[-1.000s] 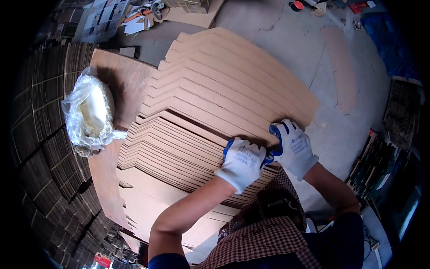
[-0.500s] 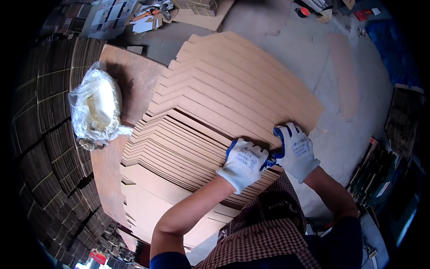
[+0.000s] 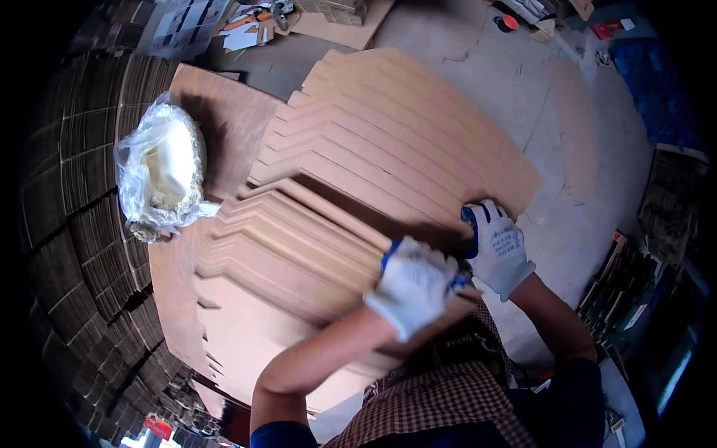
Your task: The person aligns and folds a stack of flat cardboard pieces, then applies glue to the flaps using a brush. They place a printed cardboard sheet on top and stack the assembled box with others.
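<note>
Fanned brown cardboard sheets with angled left ends lie before me in a far batch (image 3: 403, 127) and a near batch (image 3: 299, 231), with a dark gap between them. My left hand (image 3: 418, 287), in a white glove with blue-coated fingers, is closed on the right part of the near batch; motion blurs it and the sheets. To its right, my right hand (image 3: 500, 243), gloved alike, has its fingers curled over the near right edge of the far batch. Its fingertips are hidden. More cardboard (image 3: 254, 313) lies flat nearer to me, under the near batch.
The sheets rest on a wooden table (image 3: 231, 112). At its left stands a plastic-wrapped container (image 3: 175, 168) with something white inside. Tied cardboard stacks (image 3: 82, 201) fill the left side. At right, more cardboard pieces (image 3: 605, 287) stand near a blue covering (image 3: 653, 93).
My left hand has drawn slightly toward me with the near batch, widening the gap to the far batch. My right hand has shifted a little rightward, apart from the left.
</note>
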`<act>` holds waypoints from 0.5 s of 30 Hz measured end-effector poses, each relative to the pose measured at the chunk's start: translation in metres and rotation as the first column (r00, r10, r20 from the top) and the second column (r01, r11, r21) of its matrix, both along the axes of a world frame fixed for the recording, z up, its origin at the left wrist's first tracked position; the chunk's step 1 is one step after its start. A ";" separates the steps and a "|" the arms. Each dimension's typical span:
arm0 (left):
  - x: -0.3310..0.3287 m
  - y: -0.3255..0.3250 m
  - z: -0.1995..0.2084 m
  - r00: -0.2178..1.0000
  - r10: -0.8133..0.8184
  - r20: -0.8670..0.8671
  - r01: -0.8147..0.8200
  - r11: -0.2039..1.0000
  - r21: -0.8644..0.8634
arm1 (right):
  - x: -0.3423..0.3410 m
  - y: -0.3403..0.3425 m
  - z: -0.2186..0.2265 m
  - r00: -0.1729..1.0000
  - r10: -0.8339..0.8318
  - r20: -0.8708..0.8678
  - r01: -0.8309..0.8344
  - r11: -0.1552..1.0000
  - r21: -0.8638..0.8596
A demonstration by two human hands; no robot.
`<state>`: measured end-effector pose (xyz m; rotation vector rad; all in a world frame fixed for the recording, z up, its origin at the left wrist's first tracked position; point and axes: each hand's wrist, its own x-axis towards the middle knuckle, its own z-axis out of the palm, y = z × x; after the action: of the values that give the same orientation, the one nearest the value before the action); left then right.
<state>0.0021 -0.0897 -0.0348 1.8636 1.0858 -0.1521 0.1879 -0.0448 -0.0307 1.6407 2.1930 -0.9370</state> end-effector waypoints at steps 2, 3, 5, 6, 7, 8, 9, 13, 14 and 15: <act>0.000 0.022 -0.012 0.990 -0.057 -0.131 0.079 0.982 0.172 | -0.001 0.002 -0.003 1.000 0.024 -0.012 -0.024 0.998 0.060; -0.002 0.027 -0.006 0.983 -0.132 -0.130 0.147 0.982 0.117 | -0.002 0.002 -0.002 1.000 0.010 -0.003 -0.010 0.999 0.044; -0.002 0.025 -0.007 0.986 -0.107 -0.127 0.128 0.977 0.171 | -0.004 0.003 0.002 1.000 -0.019 0.014 0.019 1.000 0.013; -0.001 0.024 -0.008 0.988 -0.095 -0.124 0.118 0.973 0.200 | -0.004 0.003 0.001 1.000 -0.015 0.010 0.014 1.000 0.016; -0.001 0.022 -0.008 0.983 -0.097 -0.154 0.133 0.961 0.245 | -0.004 0.003 0.000 1.000 -0.010 0.006 0.010 1.000 0.018; -0.002 0.019 -0.006 0.978 -0.097 -0.183 0.148 0.946 0.288 | -0.003 0.004 0.000 1.000 -0.006 0.002 0.006 1.000 0.021; -0.002 0.017 -0.005 0.972 -0.095 -0.213 0.164 0.929 0.331 | -0.004 0.005 0.001 1.000 0.001 0.006 -0.002 1.000 0.020; 0.000 0.008 -0.013 0.983 -0.055 -0.176 0.129 0.888 0.442 | -0.006 0.009 0.007 1.000 -0.001 0.003 0.001 1.000 -0.005; -0.001 0.006 -0.014 0.986 -0.049 -0.159 0.113 0.898 0.425 | -0.007 0.009 0.007 1.000 -0.009 -0.002 0.009 1.000 -0.017; -0.001 0.008 -0.016 0.989 -0.042 -0.140 0.096 0.906 0.412 | -0.006 0.009 0.007 1.000 -0.008 0.001 0.008 1.000 -0.019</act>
<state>0.0007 -0.0822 -0.0503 2.3050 1.2108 -0.0841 0.1815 -0.0354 -0.0237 1.6428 2.1719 -0.9562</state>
